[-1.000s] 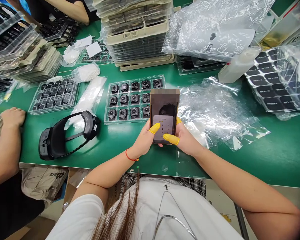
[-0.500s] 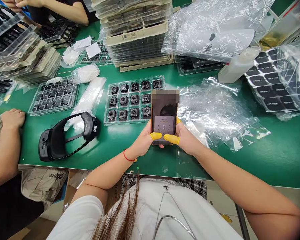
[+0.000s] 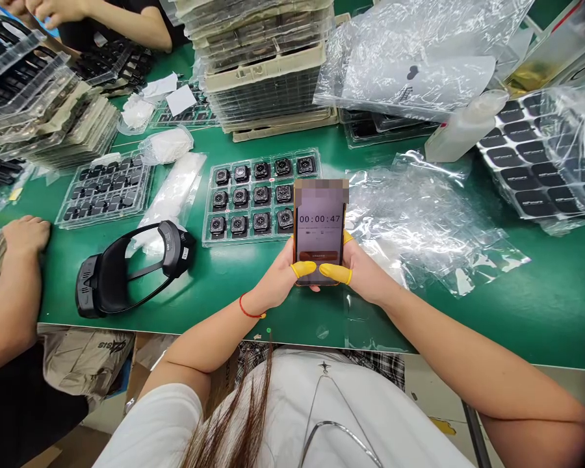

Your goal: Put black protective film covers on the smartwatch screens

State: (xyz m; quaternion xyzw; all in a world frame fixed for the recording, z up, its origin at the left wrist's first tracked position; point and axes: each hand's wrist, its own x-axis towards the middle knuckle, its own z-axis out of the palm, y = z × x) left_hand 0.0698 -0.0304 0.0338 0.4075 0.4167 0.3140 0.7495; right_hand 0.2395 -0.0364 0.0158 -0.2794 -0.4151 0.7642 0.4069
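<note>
Between my two hands a smartphone [image 3: 319, 227] is held upright, its screen lit with a timer that reads 00:00:47. My left hand [image 3: 283, 273] grips its left edge, and my right hand [image 3: 358, 270] grips the right edge. Yellow finger cots cover both thumbs, which rest over the lower screen. The other fingers are mostly hidden behind the phone. Just beyond it lies a clear plastic tray [image 3: 253, 237] of black square watch bodies, partly covered by the phone. Crumpled clear plastic film [image 3: 419, 221] spreads to the right of my right hand.
A black headset with a strap [image 3: 168, 260] lies at the left. Tall stacks of trays [image 3: 268, 84] stand behind. At the right are a white bottle [image 3: 461, 130] and a bagged sheet of black squares [image 3: 526, 162]. A co-worker's forearm [image 3: 22, 279] rests at the left edge.
The phone screen has switched from a number keypad to a lit timer display. Both hands keep their hold, almost unmoved. The co-worker's hands at the top left have shifted slightly.
</note>
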